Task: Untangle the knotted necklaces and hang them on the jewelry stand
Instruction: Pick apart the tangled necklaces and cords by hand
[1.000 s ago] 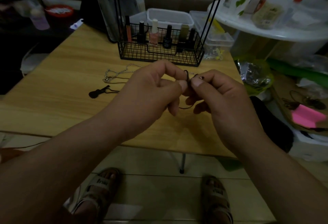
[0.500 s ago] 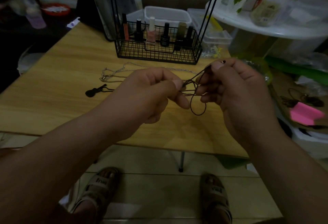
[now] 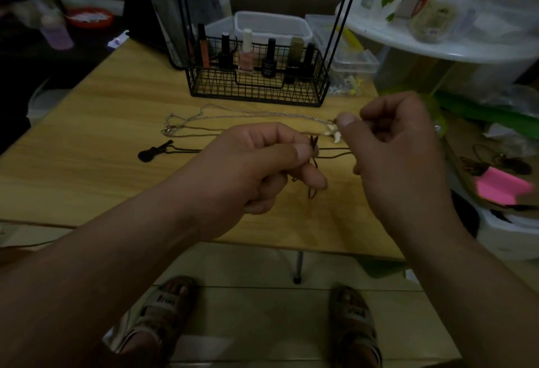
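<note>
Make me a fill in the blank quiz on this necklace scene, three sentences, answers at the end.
1. The left hand and the right hand pinch a dark knotted ___.
2. The black guitar-shaped pendant lies on the wooden ___.
3. The nail polish bottles stand in a black wire ___.
Missing words: cord; table; basket.

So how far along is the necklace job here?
Done: nothing hangs on the stand as far as it shows. In hand: the left hand pinches a knot in the dark cord, which runs across into the right hand, whose fingers curl beside a white pendant. Left: the silver chain and guitar pendant lie on the table, unhung.
</note>
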The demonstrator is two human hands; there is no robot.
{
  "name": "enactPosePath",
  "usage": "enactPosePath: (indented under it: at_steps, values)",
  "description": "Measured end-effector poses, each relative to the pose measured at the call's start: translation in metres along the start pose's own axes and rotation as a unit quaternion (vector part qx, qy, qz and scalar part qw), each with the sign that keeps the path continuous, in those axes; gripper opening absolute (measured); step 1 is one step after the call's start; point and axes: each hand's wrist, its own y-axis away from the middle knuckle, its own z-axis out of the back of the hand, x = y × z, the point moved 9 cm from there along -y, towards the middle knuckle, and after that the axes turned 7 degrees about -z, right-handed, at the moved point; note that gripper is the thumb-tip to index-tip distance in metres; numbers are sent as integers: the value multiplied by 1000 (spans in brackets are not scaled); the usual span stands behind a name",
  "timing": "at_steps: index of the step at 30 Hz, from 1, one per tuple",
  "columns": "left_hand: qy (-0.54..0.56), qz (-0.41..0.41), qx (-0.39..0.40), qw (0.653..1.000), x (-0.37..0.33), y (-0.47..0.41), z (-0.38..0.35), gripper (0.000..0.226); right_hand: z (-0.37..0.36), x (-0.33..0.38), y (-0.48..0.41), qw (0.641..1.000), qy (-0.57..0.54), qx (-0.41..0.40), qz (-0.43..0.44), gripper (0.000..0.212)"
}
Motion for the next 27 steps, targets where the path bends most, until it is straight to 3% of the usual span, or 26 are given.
enactPosePath:
  at_steps: [3, 8, 14, 21, 27]
  values:
    - [15, -8, -29, 999, -2, -2, 9, 9, -8, 16, 13, 996, 33, 64, 60, 10]
    - [12, -25, -63, 998, -1, -6, 17, 10, -28, 19, 21, 987, 8, 146, 72, 5]
    - [-16, -30, -81, 996, -2, -7, 18, 14, -30, 11, 14, 989, -7, 138, 51, 4]
    - [-138, -56, -108, 983, -11, -2, 22, 18, -28, 19, 19, 983, 78, 109, 122, 9]
    - [-109, -46, -134, 984, -7, -4, 28, 17, -31, 23, 23, 977, 114, 93, 156, 6]
